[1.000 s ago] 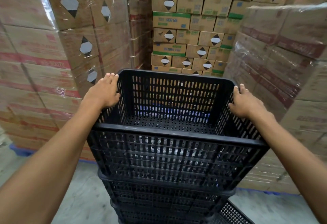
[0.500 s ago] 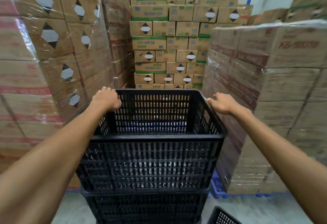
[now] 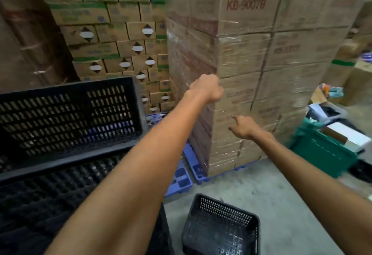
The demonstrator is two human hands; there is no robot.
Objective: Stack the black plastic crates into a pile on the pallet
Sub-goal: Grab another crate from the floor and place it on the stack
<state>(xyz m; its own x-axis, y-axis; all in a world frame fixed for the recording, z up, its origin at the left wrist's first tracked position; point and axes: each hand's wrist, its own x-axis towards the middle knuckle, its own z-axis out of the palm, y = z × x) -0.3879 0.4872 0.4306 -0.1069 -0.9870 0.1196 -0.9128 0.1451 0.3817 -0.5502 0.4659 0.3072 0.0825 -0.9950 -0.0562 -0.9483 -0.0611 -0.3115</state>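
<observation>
— What is happening in the warehouse aisle?

— A worker is standing with both arms out and nothing in them. The left hand [image 3: 207,88] is curling loosely into a near-fist in mid-air; the right hand [image 3: 242,129] is hanging half open, one finger extended, in front of the shrink-wrapped cartons [image 3: 251,69].

— And the crates?

— The stack of black crates [image 3: 60,134] is sitting at the left, the top one nested squarely on those beneath. One more black crate [image 3: 219,226] is lying on the concrete floor [image 3: 281,204] near the worker's feet (tilted, by the look of it), apart from the stack.

— How will that one handle?

— Probably light and rigid: slotted plastic, empty. The rim on its two short sides is offering the surest hold, one hand each. The blue pallet [image 3: 181,176] is showing beside the stack.
</observation>
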